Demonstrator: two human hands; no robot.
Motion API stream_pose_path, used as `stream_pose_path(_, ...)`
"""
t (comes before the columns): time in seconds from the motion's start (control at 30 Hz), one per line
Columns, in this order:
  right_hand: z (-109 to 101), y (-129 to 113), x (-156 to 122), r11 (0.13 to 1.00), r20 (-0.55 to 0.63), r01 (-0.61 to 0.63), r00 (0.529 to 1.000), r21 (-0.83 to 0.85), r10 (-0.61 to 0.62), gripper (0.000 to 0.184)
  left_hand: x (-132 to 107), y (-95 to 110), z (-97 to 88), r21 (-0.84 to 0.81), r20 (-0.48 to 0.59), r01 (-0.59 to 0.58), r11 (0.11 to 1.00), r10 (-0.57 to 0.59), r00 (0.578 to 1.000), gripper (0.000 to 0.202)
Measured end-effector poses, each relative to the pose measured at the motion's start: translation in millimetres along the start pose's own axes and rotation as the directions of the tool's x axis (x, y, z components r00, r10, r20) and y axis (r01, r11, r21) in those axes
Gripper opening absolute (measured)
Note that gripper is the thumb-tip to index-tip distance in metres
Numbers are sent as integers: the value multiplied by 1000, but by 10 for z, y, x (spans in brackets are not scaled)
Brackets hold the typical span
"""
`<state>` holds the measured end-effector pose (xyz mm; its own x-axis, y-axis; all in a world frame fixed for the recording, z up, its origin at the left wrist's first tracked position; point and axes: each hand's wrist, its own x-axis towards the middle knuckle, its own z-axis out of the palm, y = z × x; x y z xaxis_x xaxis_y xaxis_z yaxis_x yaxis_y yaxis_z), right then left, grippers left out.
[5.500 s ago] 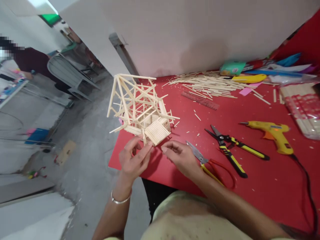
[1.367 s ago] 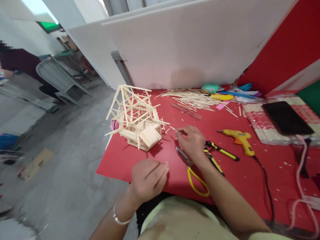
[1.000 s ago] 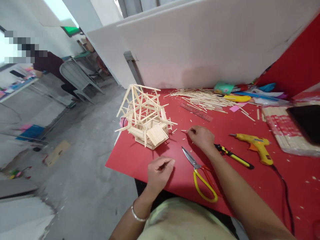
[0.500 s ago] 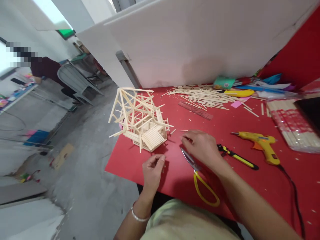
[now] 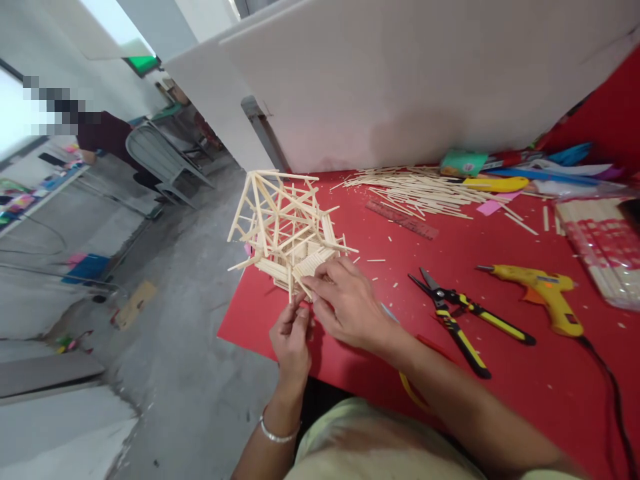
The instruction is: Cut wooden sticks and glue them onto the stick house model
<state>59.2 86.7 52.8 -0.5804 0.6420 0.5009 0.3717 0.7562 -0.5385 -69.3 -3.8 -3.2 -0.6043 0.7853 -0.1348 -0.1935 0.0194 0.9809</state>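
A small house built of thin wooden sticks [image 5: 280,223] stands at the left corner of the red table [image 5: 500,373]. My left hand [image 5: 291,337] sits just below its front edge, fingers pinched together on a short stick that points up at the house. My right hand [image 5: 345,303] reaches across to the house's slatted front panel, its fingertips pinched on a stick there. The two hands touch each other in front of the model.
Yellow-handled snips [image 5: 463,313] and a yellow glue gun [image 5: 543,290] with its black cord lie to the right. A heap of loose sticks [image 5: 415,190], a ruler [image 5: 403,219] and packets lie at the back by a white board. Another person sits far left.
My right hand left the table near the scissors and moved left to the house's front. My left hand rose from the table edge to meet it at the model.
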Motion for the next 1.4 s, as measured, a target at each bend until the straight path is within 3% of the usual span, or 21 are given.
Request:
stream_pose_path(0.3, 19, -39, 48, 998, 58, -15, 998, -61, 18, 35, 53, -40, -32, 7, 13, -35, 999, 35, 999, 42)
stream_pose_path(0.8, 80, -39, 39, 998, 18, -27, 999, -53, 28, 35, 64, -30, -12, -86, 32, 1, 996, 1, 999, 41)
stream_pose_path(1.1, 99, -54, 47, 997, -8, -36, 999, -64, 35, 32, 75, -72, -36, -17, -7, -33, 999, 33, 999, 38)
stream_pose_path(1.2, 119, -67, 63, 997, -28, -40, 999, -73, 38, 33, 80, -31, -67, 102, -83, -162, 982, 170, 982, 23)
stream_pose_path(1.3, 139, -69, 83, 996, -35, -39, 999, -77, 36, 33, 95, 73, -90, 295, -114, -364, 883, 411, 905, 18)
stream_pose_path(1.4, 159, -62, 103, 997, -34, -29, 999, -77, 27, 32, 128, 181, -89, 450, -49, -466, 762, 542, 839, 21)
